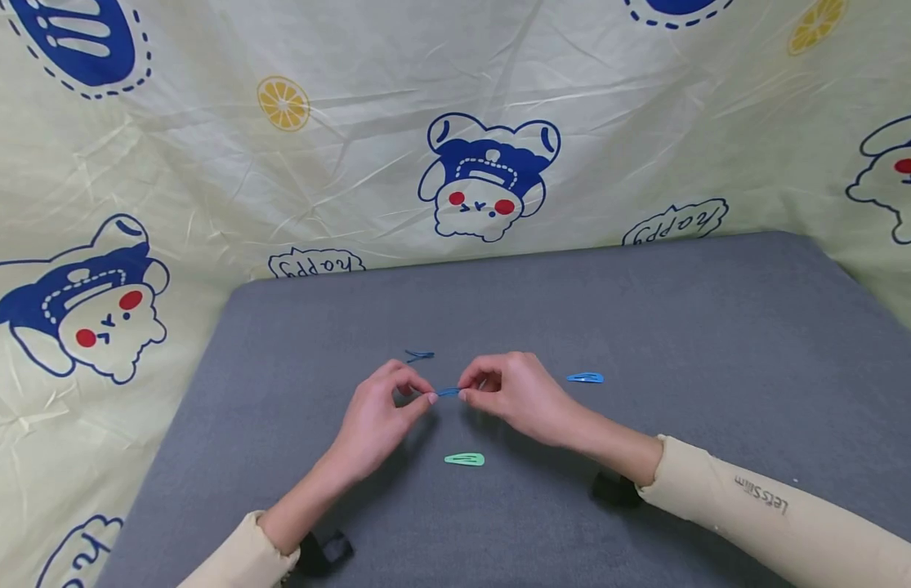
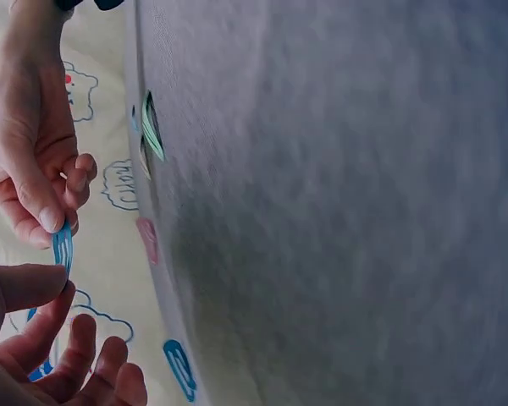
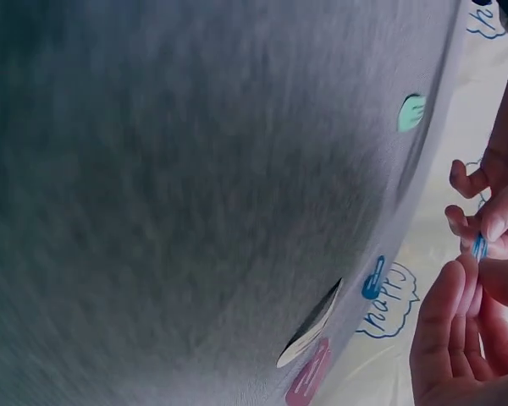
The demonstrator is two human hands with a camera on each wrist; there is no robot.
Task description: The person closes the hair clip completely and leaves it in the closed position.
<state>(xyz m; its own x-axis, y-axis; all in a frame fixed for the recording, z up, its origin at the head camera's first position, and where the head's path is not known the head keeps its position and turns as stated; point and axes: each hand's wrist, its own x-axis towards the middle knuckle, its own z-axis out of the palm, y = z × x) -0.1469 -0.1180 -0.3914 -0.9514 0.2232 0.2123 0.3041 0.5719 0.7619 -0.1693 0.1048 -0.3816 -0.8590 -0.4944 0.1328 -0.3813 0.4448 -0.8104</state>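
Head view: blue hair clip [image 1: 448, 392] raised off the grey tabletop [image 1: 720, 327], its 9 o'clock end pinched by the left hand [image 1: 377, 416], its 3 o'clock end by the right hand [image 1: 524, 396]. Around it: splayed dark-blue clip [image 1: 420, 355] between 10 and 11 o'clock, second blue clip [image 1: 586, 377] at 3, green clip [image 1: 465, 460] at 6. Step in hand, judged: two-handed flexing of the clip. Next move likely calls for even fingertip pressure at both ends.

Six hair clips [image 1: 465, 460], two hands [image 1: 377, 411]
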